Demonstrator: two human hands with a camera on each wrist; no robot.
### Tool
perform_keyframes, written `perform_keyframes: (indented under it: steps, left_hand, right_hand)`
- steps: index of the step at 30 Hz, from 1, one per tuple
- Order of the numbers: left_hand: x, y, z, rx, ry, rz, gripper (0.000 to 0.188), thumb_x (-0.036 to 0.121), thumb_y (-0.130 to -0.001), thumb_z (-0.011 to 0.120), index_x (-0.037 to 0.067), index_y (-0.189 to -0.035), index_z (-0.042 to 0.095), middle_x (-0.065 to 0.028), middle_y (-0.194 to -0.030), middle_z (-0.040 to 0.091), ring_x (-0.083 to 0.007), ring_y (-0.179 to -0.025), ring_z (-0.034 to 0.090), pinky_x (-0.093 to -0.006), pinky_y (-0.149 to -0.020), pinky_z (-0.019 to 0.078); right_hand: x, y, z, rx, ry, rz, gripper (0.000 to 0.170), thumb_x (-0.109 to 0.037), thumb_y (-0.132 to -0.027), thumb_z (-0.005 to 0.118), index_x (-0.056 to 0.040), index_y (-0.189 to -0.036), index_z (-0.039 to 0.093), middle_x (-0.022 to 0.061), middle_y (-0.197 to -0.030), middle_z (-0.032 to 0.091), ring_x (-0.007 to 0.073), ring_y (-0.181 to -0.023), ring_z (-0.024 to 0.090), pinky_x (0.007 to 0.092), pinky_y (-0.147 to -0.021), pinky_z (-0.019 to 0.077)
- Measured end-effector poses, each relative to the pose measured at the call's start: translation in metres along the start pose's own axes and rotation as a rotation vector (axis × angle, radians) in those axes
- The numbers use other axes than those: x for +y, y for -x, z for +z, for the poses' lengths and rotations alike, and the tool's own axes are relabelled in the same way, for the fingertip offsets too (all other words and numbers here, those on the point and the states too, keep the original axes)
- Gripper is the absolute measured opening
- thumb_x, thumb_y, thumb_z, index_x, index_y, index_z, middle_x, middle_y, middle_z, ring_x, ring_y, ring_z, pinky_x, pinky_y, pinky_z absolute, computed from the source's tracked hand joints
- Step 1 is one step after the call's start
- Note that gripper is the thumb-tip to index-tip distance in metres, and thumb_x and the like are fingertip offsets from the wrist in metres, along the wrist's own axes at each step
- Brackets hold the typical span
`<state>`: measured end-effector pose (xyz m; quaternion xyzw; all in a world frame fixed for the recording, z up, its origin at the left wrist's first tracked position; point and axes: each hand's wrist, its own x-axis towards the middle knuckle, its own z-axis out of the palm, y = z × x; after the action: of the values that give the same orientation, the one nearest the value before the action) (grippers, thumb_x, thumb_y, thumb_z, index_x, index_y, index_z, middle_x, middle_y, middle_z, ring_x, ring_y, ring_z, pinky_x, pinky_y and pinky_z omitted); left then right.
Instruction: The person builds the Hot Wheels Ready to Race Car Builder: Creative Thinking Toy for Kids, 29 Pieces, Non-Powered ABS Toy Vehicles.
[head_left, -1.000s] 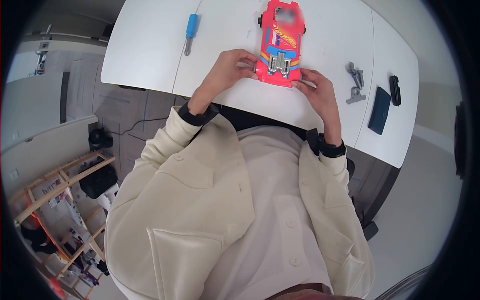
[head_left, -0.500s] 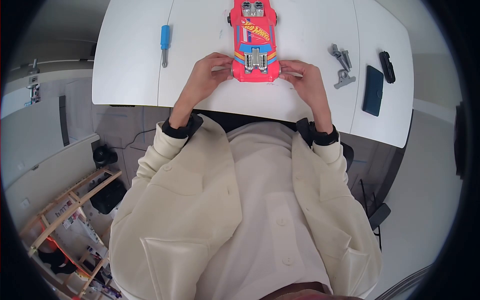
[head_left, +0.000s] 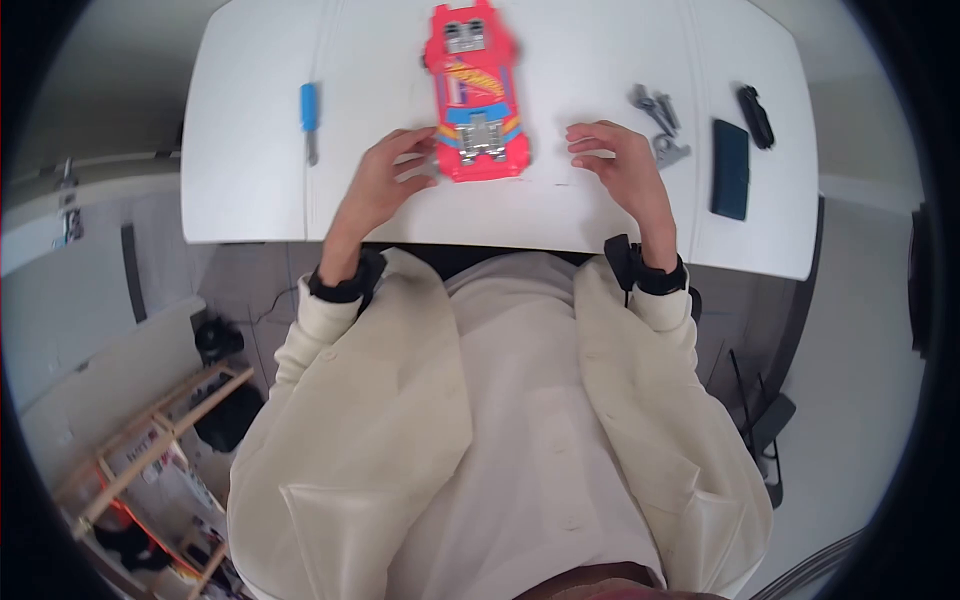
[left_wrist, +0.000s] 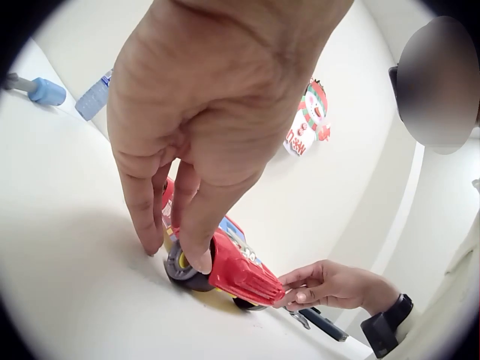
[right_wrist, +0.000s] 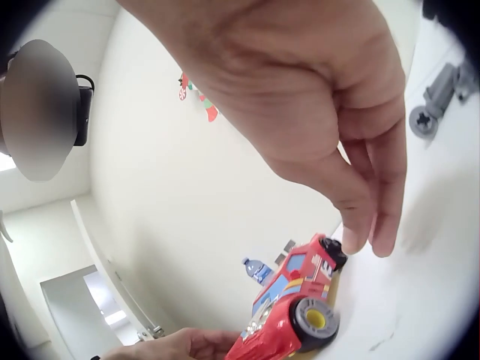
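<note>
The red toy car (head_left: 478, 100) with the Hot Wheels logo, blue and yellow stripes and silver engine parts sits on the white table (head_left: 560, 215). My left hand (head_left: 385, 178) is beside its near left corner, fingers loosely bent. In the left wrist view the thumb overlaps a grey wheel with a yellow hub (left_wrist: 180, 260). To the car's right, my right hand (head_left: 622, 165) is apart from it, fingers relaxed and holding nothing. Close to that hand lie grey plastic bolts (head_left: 655, 105) and a grey wrench-like piece (head_left: 668, 151); one bolt head (right_wrist: 424, 122) has a cross slot.
A blue-handled screwdriver (head_left: 309, 110) lies to the left. Toward the right edge are a dark blue flat case (head_left: 731, 170) and a black oblong object (head_left: 756, 117). A water bottle (right_wrist: 257, 271) stands beyond the car. The table's front edge runs near my body.
Both hands held the car's near corners earlier. Now my right hand has let go and drawn away to the right, and my left hand's fingers have loosened. The head view has shifted.
</note>
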<state>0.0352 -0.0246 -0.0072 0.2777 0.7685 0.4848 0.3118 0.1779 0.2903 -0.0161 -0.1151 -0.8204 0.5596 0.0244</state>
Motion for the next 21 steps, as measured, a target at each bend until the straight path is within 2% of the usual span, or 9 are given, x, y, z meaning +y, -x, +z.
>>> perform_keyframes:
  steps: [2,3,5,8,10,13,15,19,21]
  left_hand:
    - [-0.003,0.002,-0.006,0.034,0.008,-0.05,0.068,-0.012,-0.084,0.074,0.005,-0.147,0.054,-0.007,-0.134,0.06,-0.0203,-0.126,0.061,-0.0352,-0.108,0.0533]
    - [-0.006,0.002,-0.008,0.053,-0.015,0.005,0.066,-0.011,-0.086,0.074,0.007,-0.147,0.055,-0.0068,-0.135,0.06,-0.0199,-0.125,0.061,-0.035,-0.107,0.0529]
    - [0.0,0.0,-0.013,0.079,-0.123,-0.017,0.063,-0.008,-0.087,0.075,0.008,-0.145,0.057,-0.0068,-0.13,0.064,-0.0192,-0.123,0.062,-0.0343,-0.103,0.0546]
    - [0.01,-0.003,-0.014,0.07,-0.2,0.006,0.053,-0.005,-0.091,0.073,0.008,-0.141,0.061,-0.0068,-0.127,0.066,-0.0183,-0.119,0.065,-0.0343,-0.099,0.0564]
    - [0.016,-0.008,-0.012,0.136,-0.241,0.007,0.039,-0.001,-0.093,0.071,0.006,-0.132,0.067,-0.0086,-0.121,0.068,-0.0192,-0.109,0.069,-0.033,-0.091,0.0578]
    - [0.023,-0.016,-0.009,0.146,-0.317,-0.013,0.029,0.008,-0.101,0.066,0.009,-0.13,0.068,-0.005,-0.118,0.072,-0.0156,-0.109,0.069,-0.0326,-0.089,0.0575]
    - [0.03,-0.021,-0.007,0.181,-0.326,0.011,0.027,0.007,-0.101,0.066,0.008,-0.127,0.07,-0.006,-0.115,0.073,-0.0165,-0.105,0.07,-0.0324,-0.086,0.0581]
    - [0.039,-0.027,-0.005,0.28,-0.348,0.02,0.022,0.008,-0.101,0.065,0.008,-0.121,0.073,-0.0063,-0.11,0.074,-0.0164,-0.1,0.071,-0.031,-0.081,0.058]
    - [0.038,-0.027,-0.007,0.29,-0.323,0.016,0.021,0.008,-0.101,0.065,0.008,-0.12,0.074,-0.0059,-0.11,0.074,-0.0159,-0.099,0.071,-0.0306,-0.081,0.0579]
  right_hand:
    - [-0.003,0.01,-0.017,0.069,0.027,0.02,0.042,0.021,-0.08,0.066,0.0046,-0.118,0.07,0.0145,-0.106,0.072,0.0218,-0.093,0.074,0.0318,-0.08,0.0621]
    - [-0.003,0.015,-0.025,0.104,0.036,0.024,0.043,0.022,-0.079,0.064,0.0043,-0.118,0.071,0.0147,-0.105,0.072,0.0216,-0.091,0.074,0.0316,-0.08,0.0617]
    - [0.003,0.023,-0.045,0.185,0.102,0.054,0.04,0.019,-0.08,0.064,0.0014,-0.114,0.073,0.0137,-0.104,0.074,0.0226,-0.089,0.074,0.0326,-0.078,0.0602]
    - [0.005,0.029,-0.068,0.483,0.557,0.138,0.026,0.001,-0.083,0.073,-0.0072,-0.108,0.077,0.008,-0.104,0.075,0.0274,-0.087,0.073,0.039,-0.074,0.0569]
    - [0.007,0.029,-0.08,0.527,0.62,0.169,0.026,-0.001,-0.083,0.075,-0.0077,-0.108,0.077,0.0077,-0.103,0.074,0.0282,-0.085,0.073,0.0394,-0.074,0.0568]
    - [0.019,0.02,-0.087,0.554,0.623,0.187,0.027,-0.003,-0.082,0.078,-0.0083,-0.108,0.077,0.0072,-0.104,0.073,0.0284,-0.089,0.071,0.039,-0.077,0.0563]
    - [0.025,0.013,-0.086,0.519,0.621,0.067,0.027,-0.003,-0.081,0.078,-0.0081,-0.108,0.077,0.0064,-0.106,0.071,0.028,-0.095,0.069,0.0389,-0.082,0.0558]
    - [0.021,-0.002,-0.077,0.52,0.595,0.017,0.027,-0.002,-0.081,0.078,-0.008,-0.107,0.077,0.0049,-0.106,0.071,0.0274,-0.102,0.066,0.0396,-0.085,0.0555]
    - [0.018,-0.009,-0.074,0.541,0.642,-0.114,0.028,0.0,-0.08,0.078,-0.0083,-0.106,0.077,0.0049,-0.105,0.07,0.0282,-0.103,0.065,0.0398,-0.085,0.0562]
